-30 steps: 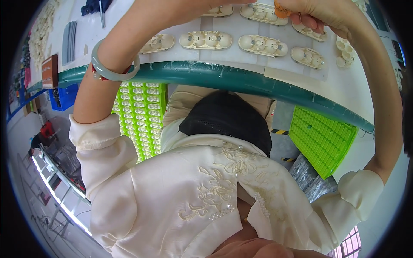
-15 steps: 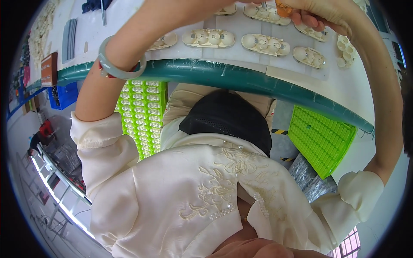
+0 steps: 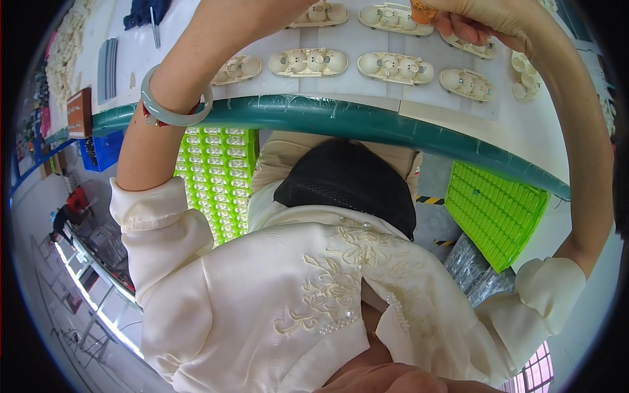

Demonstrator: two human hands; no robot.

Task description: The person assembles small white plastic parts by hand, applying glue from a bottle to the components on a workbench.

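My right hand [image 3: 465,25] is at the top edge over the white table, its fingers curled in. At its fingertips shows a rough orange piece [image 3: 423,12]; I cannot tell whether it is a wrapped finger or something gripped. Just beneath lies a cream oval plastic housing [image 3: 393,18] with rounded cups. A similar cream housing [image 3: 396,68] sits nearer the table edge, beside another cream housing [image 3: 308,62] and a smaller cream housing [image 3: 467,85]. My left forearm, with a pale bangle [image 3: 177,98], crosses the table's left part; the left hand is cut off by the top edge.
A green padded edge [image 3: 295,109] borders the table. Grey strips [image 3: 107,69], a dark blue cloth [image 3: 145,13] and a heap of cream parts [image 3: 65,56] lie on the left. Below stand a filled lime-green tray stack [image 3: 219,173] and another lime-green tray [image 3: 498,206].
The whole view has shifted slightly, so the housings sit a little lower and further left. My left forearm has moved slightly left. My right hand stays almost in place.
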